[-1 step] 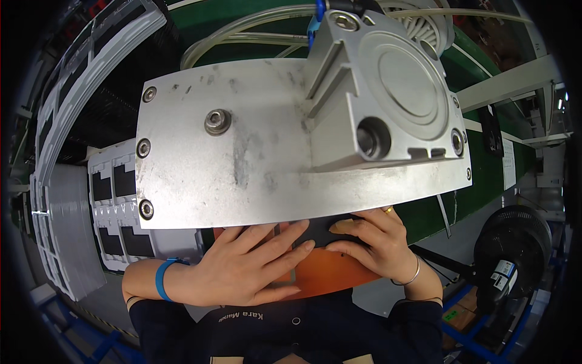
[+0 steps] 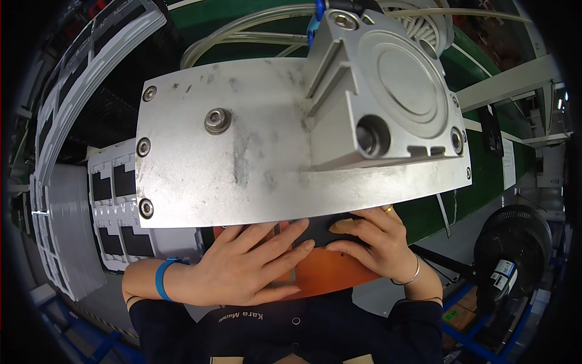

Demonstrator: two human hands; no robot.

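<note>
My left hand [image 2: 245, 264] lies with its fingers stretched out over an orange base [image 2: 330, 276], its fingertips near the left part of a black flat piece [image 2: 316, 232]. At the piece's right side, the bent fingers and thumb of my right hand [image 2: 379, 244] close on it. Both hands are just below the front edge of a thick silver metal plate [image 2: 242, 158], which hides the far part of the black piece and some fingertips. A square metal air cylinder [image 2: 405, 85] is mounted on the plate.
White trays with black pieces [image 2: 115, 239] stand at the left, beside a tall stack of pale trays [image 2: 70, 230]. Clear hoses [image 2: 254, 24] run behind the plate over a green work surface [image 2: 424, 221]. A black round-headed device [image 2: 512, 249] is at the right.
</note>
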